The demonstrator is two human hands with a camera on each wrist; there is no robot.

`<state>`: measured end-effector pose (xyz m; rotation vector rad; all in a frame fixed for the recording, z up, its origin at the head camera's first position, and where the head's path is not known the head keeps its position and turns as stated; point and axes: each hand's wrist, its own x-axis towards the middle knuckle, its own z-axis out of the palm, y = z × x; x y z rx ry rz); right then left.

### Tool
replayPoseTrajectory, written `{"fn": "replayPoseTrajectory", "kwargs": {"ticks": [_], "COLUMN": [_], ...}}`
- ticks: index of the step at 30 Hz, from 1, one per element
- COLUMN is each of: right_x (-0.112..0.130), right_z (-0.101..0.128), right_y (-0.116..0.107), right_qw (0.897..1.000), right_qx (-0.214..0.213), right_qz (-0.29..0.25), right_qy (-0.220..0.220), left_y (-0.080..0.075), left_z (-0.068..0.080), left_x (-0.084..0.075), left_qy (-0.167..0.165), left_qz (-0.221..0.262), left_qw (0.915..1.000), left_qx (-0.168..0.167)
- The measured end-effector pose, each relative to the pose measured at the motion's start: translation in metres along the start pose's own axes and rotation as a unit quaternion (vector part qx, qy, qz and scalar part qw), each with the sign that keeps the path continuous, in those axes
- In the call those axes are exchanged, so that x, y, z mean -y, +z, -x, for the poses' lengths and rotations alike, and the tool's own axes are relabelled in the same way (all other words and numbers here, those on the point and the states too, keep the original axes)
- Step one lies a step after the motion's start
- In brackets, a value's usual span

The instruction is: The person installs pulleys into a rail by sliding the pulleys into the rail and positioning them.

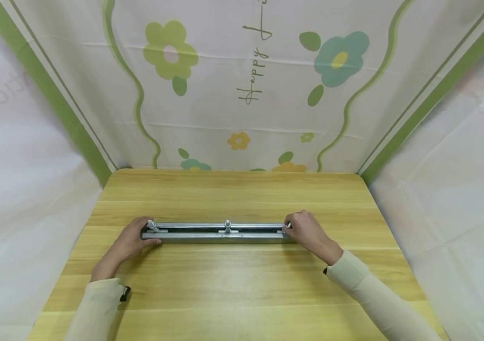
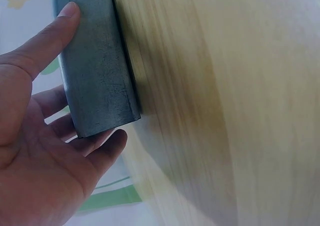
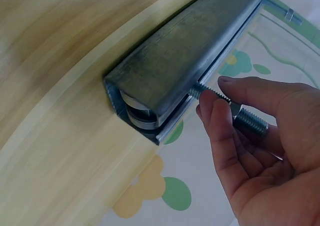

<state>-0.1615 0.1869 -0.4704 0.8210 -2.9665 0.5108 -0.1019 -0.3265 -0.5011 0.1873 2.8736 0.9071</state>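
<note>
A long steel channel rail point(image 1: 199, 239) lies across the wooden table with its slot facing up. Threaded bolts stick out of the slot: one at the left end point(image 1: 152, 225), one at the middle point(image 1: 227, 225), and one at the right end. My left hand point(image 1: 129, 239) grips the rail's left end, thumb point(image 2: 67, 23) against the near wall and the other fingers around the end and far side. With thumb and fingers, my right hand point(image 1: 308, 232) pinches the right-end bolt point(image 3: 251, 122), which carries a nut. Below it, rollers point(image 3: 141, 117) show inside the rail's open end.
The wooden table point(image 1: 233, 293) has rounded far corners. Behind it hangs a white curtain point(image 1: 225, 71) printed with flowers and green lines. Pale sheets close in the left side point(image 1: 20, 189) and the right side point(image 1: 446, 199).
</note>
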Motion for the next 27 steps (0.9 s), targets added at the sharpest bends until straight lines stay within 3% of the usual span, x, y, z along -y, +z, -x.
{"fn": "replayPoseTrajectory", "kwargs": {"ticks": [15, 20, 27], "right_x": [0.012, 0.008, -0.008], "right_z": [-0.007, -0.006, -0.001], "right_y": [0.005, -0.001, -0.017], "right_qw": [1.0, 1.0, 1.0], "right_qx": [0.006, 0.014, -0.015], "right_qz": [-0.019, 0.003, 0.008], "right_qy": [0.01, 0.007, 0.005], "left_y": [-0.001, 0.0, -0.009], "left_z": [-0.001, -0.001, 0.0], "left_x": [-0.001, 0.0, -0.007], "left_qy": [0.002, 0.003, 0.003], "left_qz": [0.0, 0.002, -0.016], "left_qw": [1.0, 1.0, 0.9997], "left_qx": [0.001, 0.003, 0.021]}}
